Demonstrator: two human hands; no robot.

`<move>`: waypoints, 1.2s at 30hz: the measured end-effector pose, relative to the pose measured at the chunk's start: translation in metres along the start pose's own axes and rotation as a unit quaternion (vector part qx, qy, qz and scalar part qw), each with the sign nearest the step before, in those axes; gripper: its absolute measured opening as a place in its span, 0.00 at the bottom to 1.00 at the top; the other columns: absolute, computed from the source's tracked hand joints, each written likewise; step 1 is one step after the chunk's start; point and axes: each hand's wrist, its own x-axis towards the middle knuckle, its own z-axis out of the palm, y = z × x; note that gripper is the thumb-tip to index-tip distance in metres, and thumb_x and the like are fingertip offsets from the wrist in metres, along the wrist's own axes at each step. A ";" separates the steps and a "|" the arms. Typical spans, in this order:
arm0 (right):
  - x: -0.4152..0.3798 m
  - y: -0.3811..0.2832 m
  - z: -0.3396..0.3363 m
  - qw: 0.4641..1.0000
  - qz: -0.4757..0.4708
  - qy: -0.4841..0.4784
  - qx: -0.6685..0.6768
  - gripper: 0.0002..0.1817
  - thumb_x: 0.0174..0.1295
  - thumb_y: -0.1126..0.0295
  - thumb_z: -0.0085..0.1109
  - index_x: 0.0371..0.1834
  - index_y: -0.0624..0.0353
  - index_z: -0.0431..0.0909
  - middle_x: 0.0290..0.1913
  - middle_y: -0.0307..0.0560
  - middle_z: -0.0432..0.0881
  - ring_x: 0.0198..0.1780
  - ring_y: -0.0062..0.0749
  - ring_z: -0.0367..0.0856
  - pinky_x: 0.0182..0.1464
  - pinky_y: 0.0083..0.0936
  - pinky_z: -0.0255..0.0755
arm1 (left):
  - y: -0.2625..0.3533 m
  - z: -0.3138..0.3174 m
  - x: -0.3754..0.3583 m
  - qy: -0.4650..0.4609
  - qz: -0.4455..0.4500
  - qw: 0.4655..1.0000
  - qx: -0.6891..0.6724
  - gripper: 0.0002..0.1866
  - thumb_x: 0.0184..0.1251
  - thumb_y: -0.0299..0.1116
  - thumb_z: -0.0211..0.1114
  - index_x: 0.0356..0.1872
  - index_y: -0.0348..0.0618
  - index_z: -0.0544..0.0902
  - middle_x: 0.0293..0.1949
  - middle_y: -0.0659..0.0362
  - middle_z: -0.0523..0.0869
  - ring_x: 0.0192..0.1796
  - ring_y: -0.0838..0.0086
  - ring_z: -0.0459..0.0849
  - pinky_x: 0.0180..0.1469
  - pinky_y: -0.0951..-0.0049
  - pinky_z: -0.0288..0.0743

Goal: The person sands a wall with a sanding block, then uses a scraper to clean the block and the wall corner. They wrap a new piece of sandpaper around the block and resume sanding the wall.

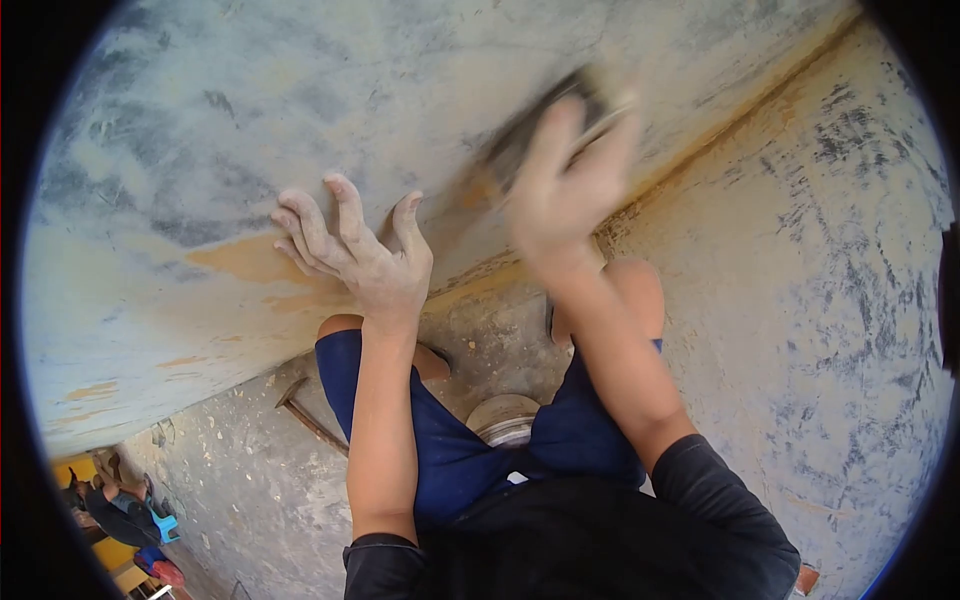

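Observation:
My left hand (365, 250) is raised beside the grey and white wall (200, 120), fingers spread and dusty, with nothing held. To its right, my right hand (575, 190) is blurred by motion and grips a dark, flat, block-like tool (535, 130) against the wall. The tool's exact shape is smeared. Orange-brown patches (250, 258) mark the wall beneath and beside my left hand.
A second wall (800, 260) meets the first at a brown corner line on the right. On the concrete floor (250, 480) lie a hammer-like tool (312, 418) and a round container (503, 418) between my legs. Another person (125, 515) is at the lower left.

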 end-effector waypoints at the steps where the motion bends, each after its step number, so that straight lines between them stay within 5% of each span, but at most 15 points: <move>1: 0.016 -0.004 -0.003 0.998 0.022 0.036 0.046 0.32 0.73 0.69 0.55 0.75 0.73 0.59 0.47 0.59 0.85 0.40 0.31 0.86 0.40 0.25 0.80 | 0.000 -0.002 -0.002 -0.005 -0.001 1.000 0.002 0.43 0.66 0.47 0.73 0.77 0.44 0.63 0.80 0.43 0.50 0.84 0.49 0.36 0.80 0.44 0.24; 4: 0.022 -0.006 -0.001 0.983 0.056 0.111 0.139 0.31 0.73 0.70 0.56 0.75 0.74 0.59 0.47 0.59 0.85 0.40 0.31 0.86 0.41 0.25 0.80 | 0.001 0.001 0.001 0.005 -0.001 1.000 0.005 0.43 0.66 0.47 0.73 0.77 0.44 0.63 0.80 0.42 0.50 0.84 0.50 0.36 0.80 0.44 0.24; 6: -0.031 0.013 0.007 1.000 -0.020 0.016 0.002 0.30 0.73 0.71 0.57 0.74 0.73 0.60 0.49 0.58 0.84 0.42 0.30 0.85 0.42 0.25 0.80 | 0.002 0.001 0.000 0.003 -0.008 1.000 0.007 0.43 0.65 0.47 0.74 0.77 0.44 0.64 0.80 0.42 0.50 0.84 0.49 0.35 0.80 0.44 0.24; 7: -0.038 0.014 0.006 0.995 -0.086 -0.032 -0.031 0.33 0.71 0.73 0.56 0.75 0.79 0.56 0.37 0.61 0.87 0.23 0.32 0.84 0.24 0.27 0.77 | 0.001 0.001 0.000 0.002 -0.007 1.000 0.006 0.43 0.65 0.47 0.74 0.77 0.44 0.64 0.80 0.42 0.50 0.84 0.49 0.35 0.80 0.44 0.24; 8: -0.038 0.019 0.004 0.995 -0.085 -0.032 -0.033 0.33 0.71 0.73 0.56 0.75 0.79 0.56 0.37 0.61 0.87 0.23 0.32 0.84 0.24 0.27 0.77 | 0.001 0.001 -0.001 0.001 -0.005 1.000 0.006 0.43 0.65 0.47 0.74 0.77 0.44 0.64 0.80 0.42 0.50 0.84 0.49 0.35 0.80 0.44 0.24; 10: -0.002 0.006 0.002 0.998 -0.032 0.056 -0.020 0.29 0.74 0.70 0.56 0.74 0.71 0.61 0.48 0.57 0.84 0.42 0.30 0.85 0.43 0.24 0.80 | 0.000 0.002 0.000 0.002 -0.004 1.000 0.010 0.43 0.65 0.47 0.74 0.77 0.44 0.64 0.80 0.42 0.50 0.84 0.49 0.35 0.80 0.44 0.24; 14: 0.019 -0.009 -0.005 0.984 0.116 0.061 0.121 0.31 0.76 0.68 0.53 0.76 0.72 0.57 0.45 0.54 0.84 0.37 0.26 0.83 0.39 0.24 0.79 | 0.001 0.000 -0.001 0.002 -0.008 1.000 0.000 0.43 0.66 0.46 0.73 0.77 0.43 0.64 0.80 0.42 0.50 0.84 0.49 0.35 0.80 0.44 0.24; 15: 0.006 0.013 0.006 0.993 -0.059 0.102 0.000 0.31 0.72 0.71 0.56 0.73 0.78 0.59 0.37 0.61 0.87 0.27 0.35 0.86 0.27 0.29 0.79 | 0.002 0.001 0.000 0.005 -0.008 1.000 0.004 0.43 0.66 0.46 0.73 0.77 0.43 0.64 0.80 0.42 0.51 0.84 0.49 0.36 0.80 0.44 0.24; 18: -0.050 0.024 0.007 0.998 -0.049 -0.034 -0.008 0.31 0.73 0.71 0.56 0.74 0.77 0.59 0.37 0.61 0.87 0.27 0.34 0.86 0.26 0.29 0.79 | 0.002 0.002 0.000 0.011 -0.006 1.000 0.000 0.43 0.65 0.46 0.74 0.77 0.44 0.64 0.80 0.42 0.51 0.84 0.49 0.36 0.80 0.44 0.24; 26: 0.008 0.005 0.005 0.989 0.025 0.108 0.096 0.33 0.69 0.74 0.58 0.72 0.85 0.57 0.38 0.63 0.87 0.20 0.29 0.81 0.21 0.21 0.72 | 0.002 0.002 0.000 0.005 -0.007 1.000 0.007 0.43 0.66 0.47 0.73 0.77 0.43 0.64 0.80 0.41 0.50 0.84 0.49 0.36 0.80 0.44 0.25; 30: -0.033 0.025 0.010 0.997 -0.080 -0.006 -0.015 0.32 0.72 0.70 0.58 0.75 0.72 0.60 0.36 0.56 0.86 0.19 0.25 0.79 0.21 0.25 0.72 | 0.004 0.000 0.001 0.000 -0.010 1.000 0.003 0.43 0.66 0.48 0.73 0.77 0.43 0.64 0.80 0.41 0.50 0.84 0.49 0.36 0.80 0.44 0.25; 32: 0.021 0.017 0.004 0.985 -0.124 0.120 -0.028 0.31 0.72 0.70 0.58 0.74 0.74 0.61 0.39 0.59 0.86 0.20 0.29 0.81 0.22 0.27 0.74 | 0.003 0.001 0.003 0.001 -0.010 1.000 0.003 0.42 0.66 0.48 0.72 0.77 0.43 0.64 0.80 0.41 0.50 0.84 0.49 0.36 0.80 0.44 0.25; 33: 0.032 -0.009 -0.007 0.969 0.132 0.083 0.191 0.29 0.71 0.71 0.58 0.72 0.74 0.63 0.40 0.61 0.86 0.24 0.34 0.84 0.25 0.30 0.77 | 0.003 -0.001 0.001 -0.004 -0.008 1.000 0.001 0.42 0.67 0.48 0.72 0.77 0.42 0.64 0.80 0.41 0.50 0.84 0.49 0.36 0.80 0.44 0.25; 34: 0.029 -0.007 -0.006 0.969 0.135 0.082 0.191 0.29 0.71 0.71 0.58 0.72 0.74 0.63 0.40 0.61 0.86 0.24 0.34 0.84 0.25 0.30 0.77 | 0.001 -0.003 0.000 -0.006 -0.009 1.000 0.003 0.42 0.67 0.48 0.72 0.77 0.42 0.64 0.80 0.41 0.50 0.84 0.49 0.36 0.80 0.44 0.25; 36: 0.022 0.006 -0.003 0.996 -0.044 0.077 0.006 0.29 0.71 0.72 0.57 0.71 0.76 0.62 0.39 0.60 0.86 0.26 0.37 0.85 0.26 0.29 0.78 | 0.003 0.000 0.001 0.002 -0.008 1.000 -0.003 0.42 0.67 0.47 0.72 0.77 0.42 0.64 0.80 0.41 0.50 0.84 0.49 0.36 0.80 0.44 0.25</move>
